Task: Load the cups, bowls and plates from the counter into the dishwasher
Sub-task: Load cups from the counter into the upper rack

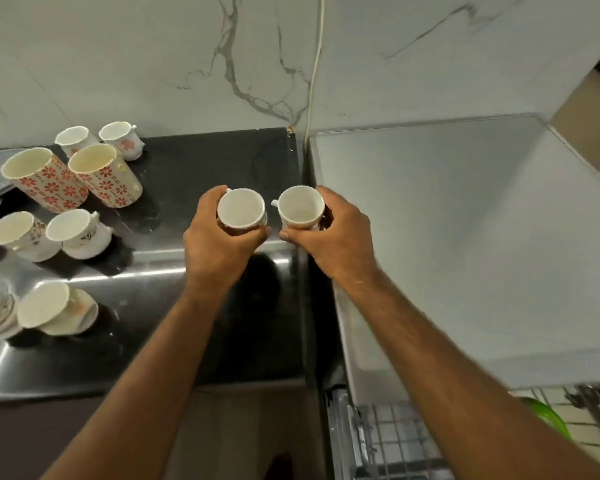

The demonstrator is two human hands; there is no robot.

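White glazed china, two small cups. My left hand (219, 244) curls fingers and thumb round the left cup (241, 207); my right hand (333, 237) grips the right cup (300, 206). Both are mouth-up, rims close but apart, over the right end of the black counter (205, 161). I cannot tell if their bases are clear of it. Step, as I judge it: carrying a pair across to the dishwasher, whose wire rack (395, 441) shows near right, below a grey matt top (447, 220). Next move calls for swinging right and down, then tipping each cup mouth-down in the rack, handles kept clear of the wires. Glaze looks smooth, probably slick; counter polished, mirror-like. Load looks early: tall floral mugs (45, 181) and squat white cups (78, 233) wait on the counter at left.
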